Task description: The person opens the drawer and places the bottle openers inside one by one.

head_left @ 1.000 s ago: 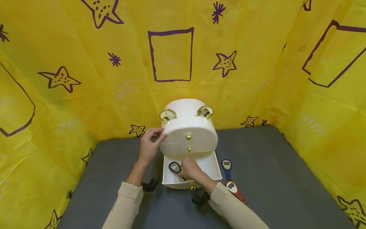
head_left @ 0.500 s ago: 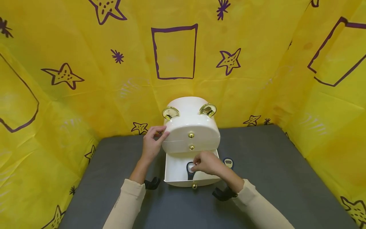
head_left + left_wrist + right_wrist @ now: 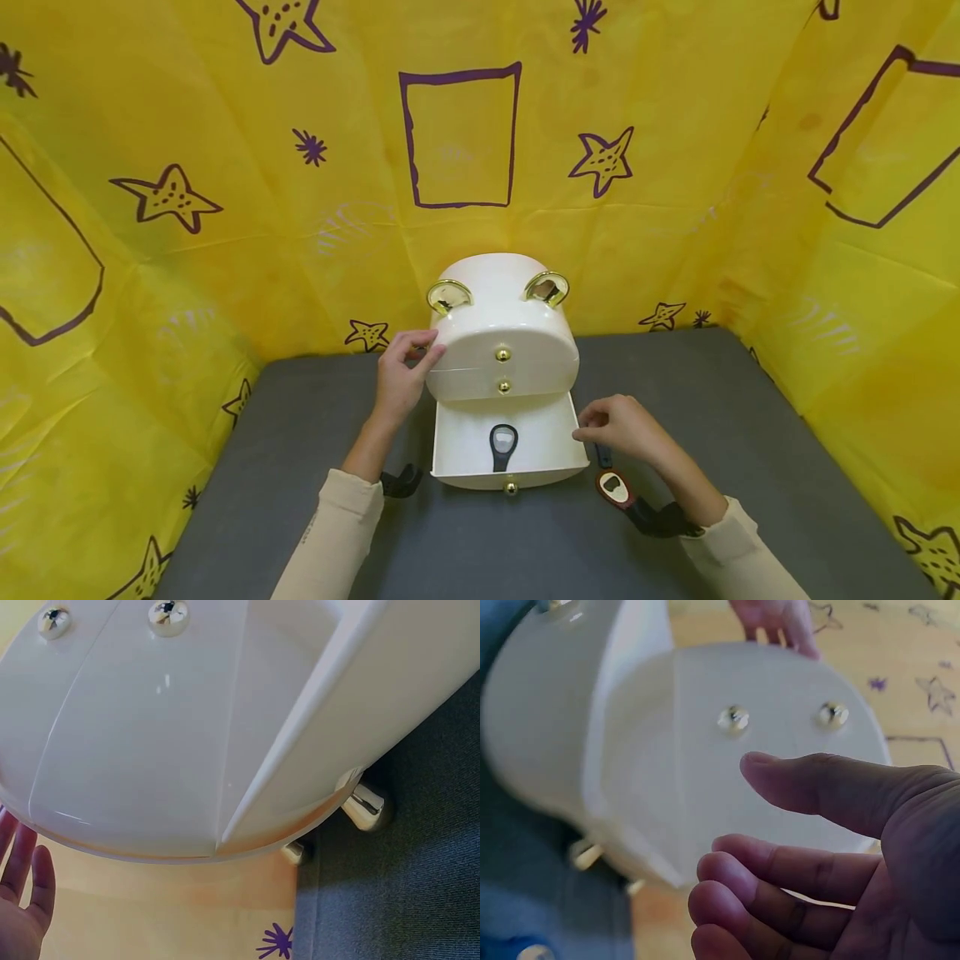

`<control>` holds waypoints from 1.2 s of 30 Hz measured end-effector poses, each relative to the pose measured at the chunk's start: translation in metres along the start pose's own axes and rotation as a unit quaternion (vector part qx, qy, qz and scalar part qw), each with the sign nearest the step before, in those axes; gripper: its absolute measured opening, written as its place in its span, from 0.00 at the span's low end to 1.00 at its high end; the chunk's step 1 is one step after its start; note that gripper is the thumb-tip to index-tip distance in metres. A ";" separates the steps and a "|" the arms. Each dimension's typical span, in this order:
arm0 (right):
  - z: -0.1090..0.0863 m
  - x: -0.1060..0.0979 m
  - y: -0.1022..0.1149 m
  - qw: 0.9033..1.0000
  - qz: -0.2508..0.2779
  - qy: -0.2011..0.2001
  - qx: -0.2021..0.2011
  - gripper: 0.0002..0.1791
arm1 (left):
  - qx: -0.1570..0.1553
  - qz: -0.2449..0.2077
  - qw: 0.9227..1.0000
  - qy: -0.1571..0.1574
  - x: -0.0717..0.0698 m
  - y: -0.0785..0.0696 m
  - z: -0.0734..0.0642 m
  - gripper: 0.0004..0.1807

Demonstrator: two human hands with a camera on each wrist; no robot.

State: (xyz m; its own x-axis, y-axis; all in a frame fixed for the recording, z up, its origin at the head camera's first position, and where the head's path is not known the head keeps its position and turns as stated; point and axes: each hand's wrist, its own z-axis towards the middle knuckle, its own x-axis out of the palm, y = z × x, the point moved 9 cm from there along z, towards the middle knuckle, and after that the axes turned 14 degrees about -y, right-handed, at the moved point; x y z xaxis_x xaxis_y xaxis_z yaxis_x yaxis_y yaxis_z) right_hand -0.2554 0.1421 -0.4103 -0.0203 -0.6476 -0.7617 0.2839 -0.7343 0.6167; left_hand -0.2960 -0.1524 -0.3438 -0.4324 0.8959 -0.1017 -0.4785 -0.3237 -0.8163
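A white rounded drawer box (image 3: 502,296) with gold knobs and gold ear-shaped pieces stands on the table, its bottom drawer (image 3: 459,446) pulled out. Inside that drawer lies a black bottle opener (image 3: 503,446). My left hand (image 3: 400,375) rests its fingertips against the box's left side; the left wrist view shows those fingers (image 3: 21,859) at the edge of the front. To the right of the drawer, my right hand (image 3: 626,429) hovers with thumb and fingers apart, holding nothing. Beneath it is a blue bottle opener (image 3: 603,456), mostly hidden, with a red bottle opener (image 3: 614,487) nearer me.
Yellow cloth walls (image 3: 352,275) with purple drawings enclose the dark grey table (image 3: 315,417) at the back and both sides. Gold feet (image 3: 367,808) hold the box up off the tabletop. A black wrist strap (image 3: 660,518) partly covers the red opener's handle.
My right hand lets go of the black bottle opener in the drawer and moves right, out over the blue one. My left hand stays against the box.
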 end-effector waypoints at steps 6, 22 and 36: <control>-0.019 0.002 -0.028 1.000 -0.006 -0.003 0.030 0.15 | 0.006 -0.008 1.000 -0.003 0.000 -0.004 0.000 0.13; -0.053 0.019 -0.082 0.991 -0.094 0.005 0.097 0.15 | -0.002 -0.002 1.000 -0.009 -0.001 0.000 -0.001 0.13; -0.076 0.042 -0.089 0.986 -0.117 -0.033 0.116 0.24 | 0.004 0.003 1.000 -0.008 0.000 -0.002 -0.002 0.12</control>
State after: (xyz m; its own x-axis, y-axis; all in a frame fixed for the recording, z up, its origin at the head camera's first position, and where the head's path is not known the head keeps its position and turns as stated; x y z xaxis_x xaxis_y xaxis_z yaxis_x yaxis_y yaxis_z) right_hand -0.2083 0.1958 -0.5121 -0.1235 -0.4611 -0.8787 0.0366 -0.8870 0.4603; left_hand -0.2935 -0.1513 -0.3435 -0.4481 0.8886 -0.0981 -0.4814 -0.3323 -0.8110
